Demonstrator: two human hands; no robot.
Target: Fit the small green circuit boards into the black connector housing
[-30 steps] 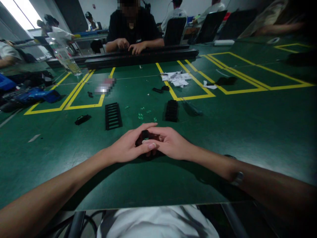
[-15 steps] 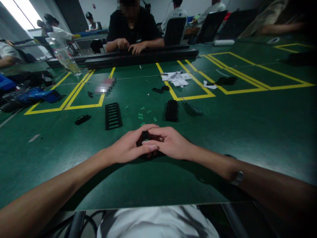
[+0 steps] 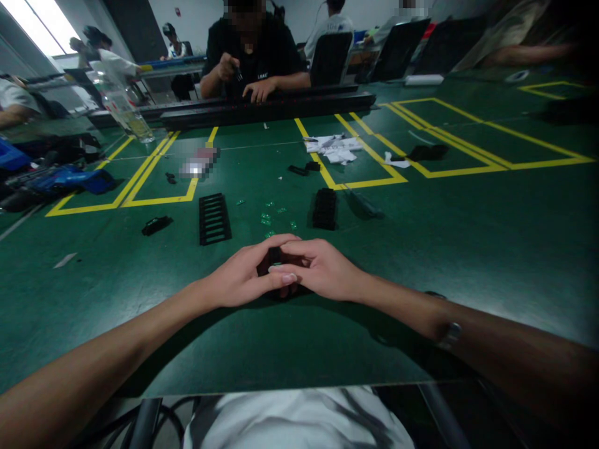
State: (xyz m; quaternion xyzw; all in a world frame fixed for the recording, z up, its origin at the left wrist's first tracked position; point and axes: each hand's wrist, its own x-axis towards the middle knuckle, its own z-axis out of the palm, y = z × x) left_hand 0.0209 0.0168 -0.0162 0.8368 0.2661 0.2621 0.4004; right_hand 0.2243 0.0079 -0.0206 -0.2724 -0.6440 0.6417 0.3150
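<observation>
My left hand (image 3: 250,272) and my right hand (image 3: 325,269) meet above the near part of the green table (image 3: 262,355), fingers closed around a small black part (image 3: 275,254). A bit of green shows on that part; most of it is hidden by my fingers and thumbs. Just beyond my fingertips lie several small green circuit boards (image 3: 266,219). To their left is a black slotted rack (image 3: 214,218). On their right sits a stack of black pieces (image 3: 324,209).
A small black piece (image 3: 156,225) lies at left, near a blue tool (image 3: 93,179). Crumpled white paper (image 3: 334,148), a clear bottle (image 3: 124,109) and a long black rail (image 3: 266,107) are farther back. Across the table sits a person in black (image 3: 257,53).
My hands and the black part stay almost still. Across the table, the person has raised one hand, which now holds something thin.
</observation>
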